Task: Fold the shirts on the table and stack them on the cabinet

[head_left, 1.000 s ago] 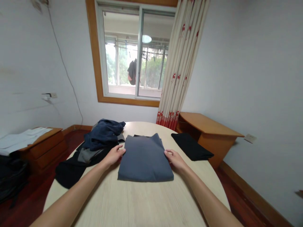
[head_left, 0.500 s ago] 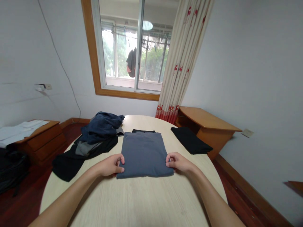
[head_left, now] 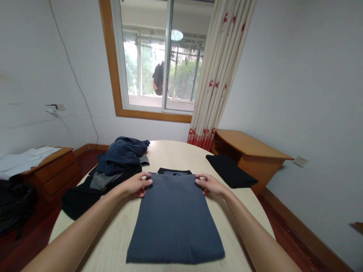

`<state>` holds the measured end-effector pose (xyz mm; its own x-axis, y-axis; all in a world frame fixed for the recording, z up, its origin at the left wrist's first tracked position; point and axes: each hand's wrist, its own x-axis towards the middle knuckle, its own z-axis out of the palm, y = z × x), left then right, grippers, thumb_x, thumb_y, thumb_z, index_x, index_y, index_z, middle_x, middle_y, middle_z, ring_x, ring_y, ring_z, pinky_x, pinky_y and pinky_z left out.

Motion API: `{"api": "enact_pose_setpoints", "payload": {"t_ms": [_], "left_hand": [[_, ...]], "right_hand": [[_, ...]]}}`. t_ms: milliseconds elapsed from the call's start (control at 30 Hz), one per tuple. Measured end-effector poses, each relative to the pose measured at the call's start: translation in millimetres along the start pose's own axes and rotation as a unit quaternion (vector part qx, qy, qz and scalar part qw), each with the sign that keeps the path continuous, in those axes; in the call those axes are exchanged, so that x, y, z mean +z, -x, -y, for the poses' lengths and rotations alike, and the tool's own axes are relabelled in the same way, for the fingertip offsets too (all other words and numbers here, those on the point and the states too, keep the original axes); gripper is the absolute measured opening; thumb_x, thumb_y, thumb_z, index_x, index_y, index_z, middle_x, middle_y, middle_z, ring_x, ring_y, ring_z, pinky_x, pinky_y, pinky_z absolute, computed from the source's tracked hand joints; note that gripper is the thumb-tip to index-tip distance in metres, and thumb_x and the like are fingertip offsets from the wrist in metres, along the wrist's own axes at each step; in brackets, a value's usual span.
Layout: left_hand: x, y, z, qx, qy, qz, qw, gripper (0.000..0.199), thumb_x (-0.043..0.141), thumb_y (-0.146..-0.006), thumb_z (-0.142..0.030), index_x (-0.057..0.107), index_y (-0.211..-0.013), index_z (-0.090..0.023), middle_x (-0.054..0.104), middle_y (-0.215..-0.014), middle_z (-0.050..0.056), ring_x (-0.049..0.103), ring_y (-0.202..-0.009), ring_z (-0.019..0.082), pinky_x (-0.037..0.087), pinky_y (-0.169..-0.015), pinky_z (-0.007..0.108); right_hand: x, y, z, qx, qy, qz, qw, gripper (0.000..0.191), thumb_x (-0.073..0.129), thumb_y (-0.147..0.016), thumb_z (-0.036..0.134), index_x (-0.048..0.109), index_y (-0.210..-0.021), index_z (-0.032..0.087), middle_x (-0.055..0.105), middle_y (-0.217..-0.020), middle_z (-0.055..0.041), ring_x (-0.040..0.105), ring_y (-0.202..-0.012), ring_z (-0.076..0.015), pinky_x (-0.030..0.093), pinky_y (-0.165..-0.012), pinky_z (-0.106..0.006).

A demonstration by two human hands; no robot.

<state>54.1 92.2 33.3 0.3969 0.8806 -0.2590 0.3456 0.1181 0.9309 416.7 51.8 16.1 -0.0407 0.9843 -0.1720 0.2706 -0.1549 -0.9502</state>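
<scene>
A folded grey-blue garment lies flat near the front of the round table, its smooth side up. My left hand pinches its far left corner between thumb and fingers. At the far right corner, my right hand grips the cloth the same way. Just beyond the far edge, a strip of black cloth shows; whether it belongs to the garment, I cannot tell.
A heap of dark blue clothing rests on black cloth at the table's left. Folded black cloth lies at the right. The pale round table stands between a wooden cabinet and a wooden desk.
The grey-blue garment has come closer to me and its near edge now lies farther forward on the table. My hands have gone from its near sides to its far corners.
</scene>
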Motion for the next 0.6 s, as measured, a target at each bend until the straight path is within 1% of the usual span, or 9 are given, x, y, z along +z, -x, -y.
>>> {"api": "enact_pose_setpoints", "payload": {"t_ms": [67,100,167,233,267,300,367,467,600], "left_hand": [[6.1,-20,6,0.048,0.012,-0.058,0.997,0.073,0.078,-0.063,-0.055,0.059,-0.122,-0.014,0.047,-0.059,-0.008,0.046,-0.046,0.010,0.038,-0.045,0.023],[8.9,-27,10,0.073,0.014,-0.082,0.994,0.073,0.079,-0.061,-0.054,0.061,-0.119,-0.014,0.046,-0.059,-0.008,0.044,-0.047,0.010,0.036,-0.045,0.023],[13.0,-36,16,0.115,0.013,-0.115,0.987,0.070,0.080,-0.057,-0.055,0.068,-0.111,-0.011,0.053,-0.064,-0.004,0.047,-0.052,0.011,0.036,-0.049,0.024],[14.8,-39,20,0.145,0.017,-0.139,0.980,0.067,0.079,-0.057,-0.056,0.072,-0.106,-0.010,0.063,-0.074,0.003,0.053,-0.060,0.014,0.040,-0.055,0.026],[15.2,-40,21,0.156,0.023,-0.150,0.976,0.067,0.078,-0.059,-0.057,0.072,-0.107,-0.010,0.066,-0.079,0.006,0.055,-0.064,0.016,0.041,-0.058,0.027],[15.3,-41,21,0.167,0.031,-0.160,0.972,0.067,0.077,-0.062,-0.058,0.072,-0.110,-0.010,0.068,-0.083,0.008,0.057,-0.066,0.017,0.042,-0.060,0.028],[15.4,-42,23,0.191,0.039,-0.178,0.965,0.068,0.073,-0.069,-0.058,0.071,-0.117,-0.011,0.070,-0.083,0.008,0.058,-0.067,0.018,0.043,-0.061,0.028],[15.9,-46,26,0.203,0.006,-0.187,0.961,0.064,0.068,-0.073,-0.054,0.070,-0.120,-0.011,0.069,-0.076,0.007,0.056,-0.064,0.017,0.041,-0.060,0.028],[16.8,-48,28,0.184,-0.080,-0.206,0.958,0.058,0.066,-0.072,-0.048,0.074,-0.113,-0.009,0.069,-0.073,0.007,0.055,-0.062,0.019,0.041,-0.062,0.030]], "right_hand": [[8,-17,-11,-0.051,-0.013,-0.055,0.997,0.055,0.077,-0.067,0.049,0.063,-0.107,0.015,0.048,-0.061,0.0074,0.045,-0.050,-0.0079,0.036,-0.046,-0.021],[11,-22,-17,-0.078,-0.011,-0.070,0.994,0.053,0.076,-0.066,0.048,0.065,-0.104,0.014,0.050,-0.062,0.0065,0.045,-0.052,-0.0084,0.035,-0.048,-0.022],[14,-26,-24,-0.116,0.007,-0.082,0.990,0.048,0.075,-0.064,0.045,0.069,-0.098,0.012,0.057,-0.066,0.0027,0.048,-0.058,-0.0100,0.037,-0.052,-0.023],[15,-25,-28,-0.120,0.021,-0.087,0.989,0.046,0.074,-0.064,0.042,0.070,-0.099,0.012,0.063,-0.072,-0.0012,0.051,-0.060,-0.0116,0.038,-0.055,-0.024],[14,-23,-28,-0.114,0.019,-0.092,0.989,0.046,0.072,-0.066,0.042,0.071,-0.101,0.012,0.065,-0.072,-0.0023,0.052,-0.059,-0.0122,0.037,-0.054,-0.024],[12,-21,-29,-0.109,0.015,-0.100,0.989,0.047,0.071,-0.067,0.042,0.071,-0.103,0.012,0.065,-0.071,-0.0029,0.052,-0.057,-0.0126,0.037,-0.053,-0.025],[8,-18,-29,-0.117,0.014,-0.124,0.985,0.048,0.069,-0.070,0.043,0.070,-0.106,0.012,0.065,-0.068,-0.0035,0.052,-0.055,-0.0137,0.036,-0.052,-0.025],[2,-17,-31,-0.137,0.052,-0.155,0.977,0.046,0.064,-0.074,0.042,0.071,-0.108,0.012,0.066,-0.069,-0.0039,0.054,-0.057,-0.0155,0.039,-0.054,-0.027],[5,-18,-34,-0.167,0.162,-0.163,0.959,0.036,0.058,-0.076,0.031,0.073,-0.102,0.012,0.068,-0.083,-0.0077,0.057,-0.067,-0.0167,0.046,-0.065,-0.031]]}}
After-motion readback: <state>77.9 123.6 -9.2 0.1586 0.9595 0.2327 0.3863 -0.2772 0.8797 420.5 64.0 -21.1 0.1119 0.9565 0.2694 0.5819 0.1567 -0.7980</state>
